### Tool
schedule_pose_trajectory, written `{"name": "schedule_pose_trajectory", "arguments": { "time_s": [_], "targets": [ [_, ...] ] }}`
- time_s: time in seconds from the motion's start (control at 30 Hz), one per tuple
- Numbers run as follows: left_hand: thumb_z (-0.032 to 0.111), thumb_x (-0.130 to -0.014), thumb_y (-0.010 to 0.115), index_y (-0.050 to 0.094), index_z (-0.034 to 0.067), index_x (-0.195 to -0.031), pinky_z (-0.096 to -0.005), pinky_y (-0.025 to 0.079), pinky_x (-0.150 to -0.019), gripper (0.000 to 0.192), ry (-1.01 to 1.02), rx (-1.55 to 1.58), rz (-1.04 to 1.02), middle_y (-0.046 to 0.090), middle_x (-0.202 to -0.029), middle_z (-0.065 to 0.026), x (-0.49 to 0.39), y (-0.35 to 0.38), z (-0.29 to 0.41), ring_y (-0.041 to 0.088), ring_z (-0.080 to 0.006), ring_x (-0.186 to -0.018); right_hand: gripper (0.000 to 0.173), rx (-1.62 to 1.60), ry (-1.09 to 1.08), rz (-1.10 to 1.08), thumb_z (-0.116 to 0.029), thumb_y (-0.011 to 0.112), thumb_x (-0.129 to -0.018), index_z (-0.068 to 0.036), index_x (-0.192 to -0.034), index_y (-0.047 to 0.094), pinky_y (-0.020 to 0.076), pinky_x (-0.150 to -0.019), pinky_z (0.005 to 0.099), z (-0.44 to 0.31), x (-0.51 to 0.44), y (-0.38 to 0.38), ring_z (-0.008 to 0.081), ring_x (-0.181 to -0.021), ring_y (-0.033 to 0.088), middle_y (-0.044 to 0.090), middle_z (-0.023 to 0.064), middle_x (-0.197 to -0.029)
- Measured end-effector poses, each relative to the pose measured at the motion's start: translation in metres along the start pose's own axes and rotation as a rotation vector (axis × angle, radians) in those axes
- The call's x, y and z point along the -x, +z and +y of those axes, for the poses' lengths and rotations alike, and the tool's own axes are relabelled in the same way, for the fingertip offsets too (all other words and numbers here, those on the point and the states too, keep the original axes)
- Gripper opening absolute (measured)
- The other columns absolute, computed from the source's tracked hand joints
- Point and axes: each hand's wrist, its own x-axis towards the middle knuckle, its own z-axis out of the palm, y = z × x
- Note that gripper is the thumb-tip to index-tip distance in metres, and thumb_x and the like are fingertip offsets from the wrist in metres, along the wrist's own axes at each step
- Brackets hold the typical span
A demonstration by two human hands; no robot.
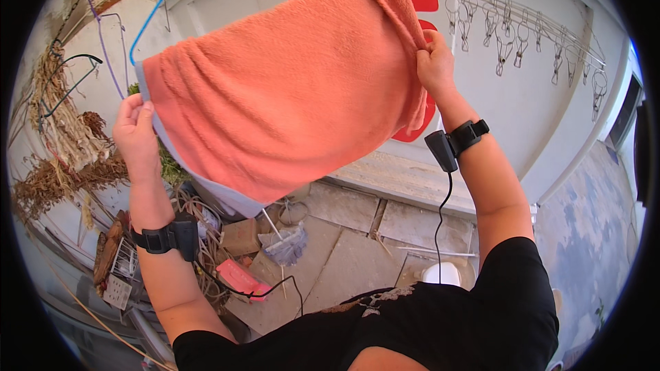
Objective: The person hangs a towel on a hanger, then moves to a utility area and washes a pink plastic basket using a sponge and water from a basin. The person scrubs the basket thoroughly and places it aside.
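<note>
An orange terry towel with a grey-blue edge hangs in front of me, draped over a blue clothes hanger. My left hand pinches the edged side of the towel between thumb and fingers, just below the hanger's left corner. At the opposite side my right hand grips a bunched fold of the cloth. The towel slants, its right end higher than its left, and creases run across its left part. It hides most of the hanger's lower bar.
A wire drying rack with metal clips hangs at the right. Other hangers and dried plant bundles hang at the left. Below are a pink dustpan, a cardboard box, a grey mop head and a white bucket.
</note>
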Motion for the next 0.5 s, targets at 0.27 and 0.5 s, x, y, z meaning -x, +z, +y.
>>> {"name": "schedule_pose_trajectory", "arguments": {
  "time_s": [0.27,0.5],
  "targets": [
    [0.002,-0.081,0.068,0.049,-0.008,-0.123,-0.0312,0.041,-0.095,0.047,-0.150,-0.024,-0.076,0.055,-0.122,-0.0155,0.066,0.008,-0.024,0.054,-0.0203,-0.109,0.039,-0.311,-0.044,-0.464,-0.009,0.064,-0.083,0.001,-0.119,0.053,0.0485,-0.077,0.0294,0.039,0.080,-0.009,0.0109,-0.086,0.059,0.065,0.0046,-0.092],
    [-0.002,-0.082,0.066,0.048,-0.008,-0.126,-0.0328,0.042,-0.095,0.047,-0.218,0.093,0.103,0.056,-0.121,-0.0172,0.077,-0.006,-0.051,0.055,-0.0212,-0.107,0.015,0.030,0.098,-0.031,-0.006,0.059,-0.084,0.002,-0.096,0.062,0.0484,-0.065,0.0278,0.052,0.101,-0.042,0.0113,-0.071,0.058,0.065,0.0064,-0.078]
  ]
}}
